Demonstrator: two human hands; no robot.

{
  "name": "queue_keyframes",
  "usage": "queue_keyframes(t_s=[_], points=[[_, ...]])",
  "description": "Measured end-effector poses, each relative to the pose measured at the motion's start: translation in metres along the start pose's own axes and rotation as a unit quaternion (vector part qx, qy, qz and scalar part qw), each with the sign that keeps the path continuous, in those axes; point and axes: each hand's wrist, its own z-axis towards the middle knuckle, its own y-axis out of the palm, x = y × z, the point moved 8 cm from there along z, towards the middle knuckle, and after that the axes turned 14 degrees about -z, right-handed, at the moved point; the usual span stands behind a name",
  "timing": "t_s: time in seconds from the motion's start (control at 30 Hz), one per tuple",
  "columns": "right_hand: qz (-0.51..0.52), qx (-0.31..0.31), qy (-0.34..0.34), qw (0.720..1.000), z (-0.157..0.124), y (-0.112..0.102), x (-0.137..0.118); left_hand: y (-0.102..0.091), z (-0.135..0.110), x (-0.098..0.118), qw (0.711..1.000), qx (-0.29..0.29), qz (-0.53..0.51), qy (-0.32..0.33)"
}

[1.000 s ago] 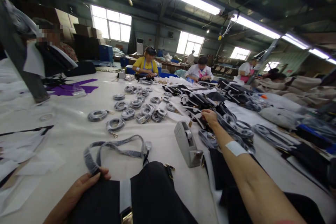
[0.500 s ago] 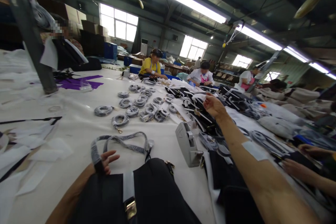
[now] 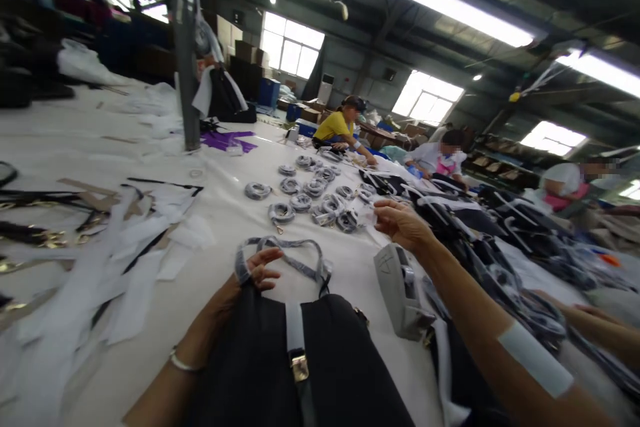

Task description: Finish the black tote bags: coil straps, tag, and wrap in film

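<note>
White table [image 3: 225, 203], 1; black bag [image 3: 345, 353], 1, front centre; film-wrapped strap [image 3: 241, 265], 1, looped over the bag's top, against the left hand [image 3: 259, 272], fingers loosely spread, thumb's hold hidden; grey tape dispenser [image 3: 397, 290], 1, right of the bag; pale scrap [image 3: 367, 215], 1, apparently pinched by the right hand [image 3: 406, 227]. Step, as judged: dressing the strap, the next move calling for a steady strap and a free scrap.
</note>
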Motion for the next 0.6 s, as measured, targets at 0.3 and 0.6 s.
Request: queue_keyframes(t_s=[0.3, 0.6], points=[[0.075, -0.191, 0.084, 0.975, -0.026, 0.174, 0.044, 0.022, -0.011, 0.008, 0.996, -0.049, -0.049, 0.058], [0.027, -0.177, 0.059, 0.982, -0.012, 0.190, 0.057, 0.019, -0.009, -0.004, 0.996, -0.049, -0.070, 0.005]])
